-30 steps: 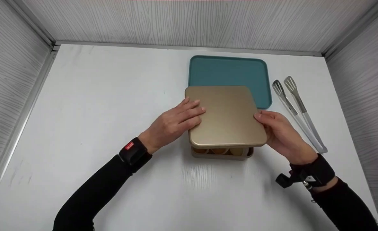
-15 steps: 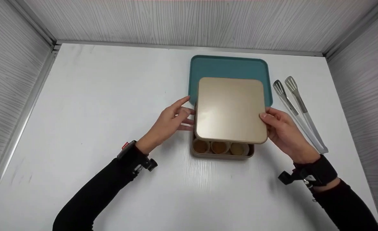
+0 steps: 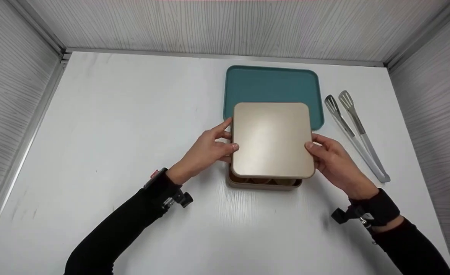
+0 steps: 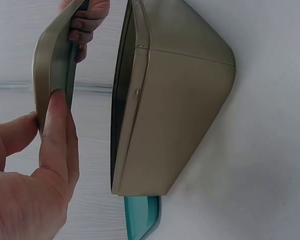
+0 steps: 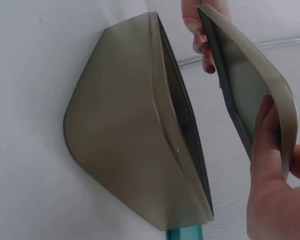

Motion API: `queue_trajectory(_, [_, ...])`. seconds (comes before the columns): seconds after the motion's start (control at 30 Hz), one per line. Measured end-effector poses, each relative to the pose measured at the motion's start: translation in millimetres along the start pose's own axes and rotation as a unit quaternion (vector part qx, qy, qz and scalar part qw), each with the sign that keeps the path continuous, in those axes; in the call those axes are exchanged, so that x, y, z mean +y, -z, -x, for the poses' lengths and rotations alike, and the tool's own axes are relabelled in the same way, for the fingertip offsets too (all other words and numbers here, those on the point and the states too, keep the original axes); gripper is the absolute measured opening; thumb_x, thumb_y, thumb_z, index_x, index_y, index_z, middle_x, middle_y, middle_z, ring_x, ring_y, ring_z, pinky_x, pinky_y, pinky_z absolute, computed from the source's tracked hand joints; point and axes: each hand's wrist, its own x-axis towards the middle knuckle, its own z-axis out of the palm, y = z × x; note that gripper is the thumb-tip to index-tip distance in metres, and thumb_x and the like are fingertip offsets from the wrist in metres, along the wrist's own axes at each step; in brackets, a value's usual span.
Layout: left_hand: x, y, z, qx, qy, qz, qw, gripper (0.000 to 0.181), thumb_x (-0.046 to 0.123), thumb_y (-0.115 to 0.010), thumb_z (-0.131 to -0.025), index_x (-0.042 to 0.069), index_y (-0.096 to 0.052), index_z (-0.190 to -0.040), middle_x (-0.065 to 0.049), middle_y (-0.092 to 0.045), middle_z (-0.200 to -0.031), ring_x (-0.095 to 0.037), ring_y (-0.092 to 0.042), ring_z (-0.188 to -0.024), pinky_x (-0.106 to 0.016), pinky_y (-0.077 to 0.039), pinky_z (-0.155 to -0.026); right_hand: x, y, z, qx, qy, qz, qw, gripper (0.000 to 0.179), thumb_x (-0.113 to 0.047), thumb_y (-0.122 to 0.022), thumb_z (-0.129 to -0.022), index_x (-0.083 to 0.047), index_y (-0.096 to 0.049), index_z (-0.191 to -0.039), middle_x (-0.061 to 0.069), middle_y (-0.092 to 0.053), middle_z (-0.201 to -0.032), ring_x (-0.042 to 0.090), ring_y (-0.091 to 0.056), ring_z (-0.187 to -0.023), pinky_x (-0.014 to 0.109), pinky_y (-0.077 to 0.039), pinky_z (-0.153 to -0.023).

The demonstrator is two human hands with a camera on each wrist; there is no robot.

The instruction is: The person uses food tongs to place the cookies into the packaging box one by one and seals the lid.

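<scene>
A square gold lid is held above a matching gold tin, apart from its rim. Between thumb and fingers, my left hand grips the lid's left edge, thumb on top. My right hand pinches the right edge the same way. Both wrist views show the gap between the lid and the tin; fingers reach under the lid beside the tin. Only the front edge of the round-topped contents shows inside the tin; the lid hides the rest.
Behind the tin lies a teal tray, partly covered from above by the lid. Metal tongs with slotted ends rest at the right, near the right hand. White table surface stretches left, and panels enclose the back and sides.
My left hand came off the lid's top, turned beside its left edge and now grips that edge. The lid shifted right and away, then back toward me, covering more of the tin.
</scene>
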Motion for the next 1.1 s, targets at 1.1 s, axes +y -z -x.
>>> queue_trajectory(1.1, [-17.4, -6.1, 2.4, 0.056, -0.020, -0.183, 0.9814, 0.080, 0.014, -0.074, -0.093, 0.012, -0.033, -0.162, -0.010, -0.066, -0.116, -0.021, -0.070, -0.104, -0.032, -0.058, -0.084, 11.6, 2.9, 6.1, 0.041, -0.020, 0.324, 0.9451, 0.062, -0.031, -0.066, -0.104, 0.000, -0.046, -0.154, 0.019, -0.059, -0.113, 0.015, -0.072, -0.096, 0.032, -0.062, -0.078])
